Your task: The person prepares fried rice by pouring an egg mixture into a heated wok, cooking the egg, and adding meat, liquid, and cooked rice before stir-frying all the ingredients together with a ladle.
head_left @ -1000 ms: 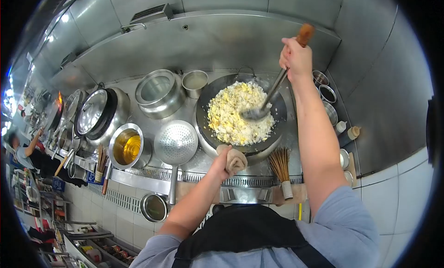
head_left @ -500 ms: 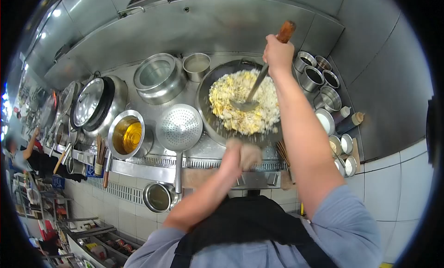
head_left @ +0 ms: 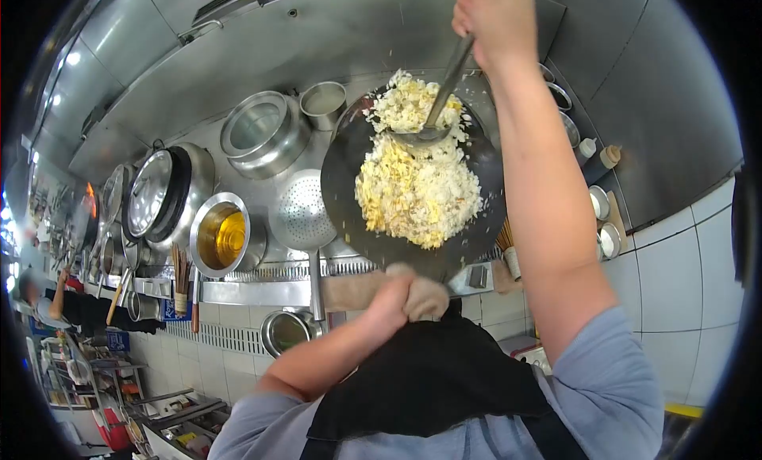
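Rice with egg (head_left: 421, 192) is in the wok (head_left: 341, 186): main heap mid-wok, second clump up toward the far edge, ladle (head_left: 447, 88) bowl sitting between the two. A few loose grains show beyond the far rim and scattered round the heap.

Step in hand, my read: toss-and-stir, ladle and wok worked together. Next move calls for a firm hold on the wok's near edge and the ladle brought through the far clump, so it drops back onto the heap and not over the rim. Spill risk looks highest on the far side.

Hands: right hand (head_left: 502, 19) wrapped round the ladle handle, high, beyond the rice and to its right. Left hand (head_left: 393, 297) closed on a folded cloth (head_left: 426, 299) at the wok's near edge; blurred, can't tell whether the cloth is actually clamped to the rim. So the rice lies between the two, straight ahead of the left, and only the ladle touches it.

Further out on the desk (head_left: 258, 192): strainer (head_left: 303, 214) just left of the wok, oil pot (head_left: 196, 238) left of that, brush (head_left: 512, 261) near right, squeeze bottle (head_left: 609, 156) well right.
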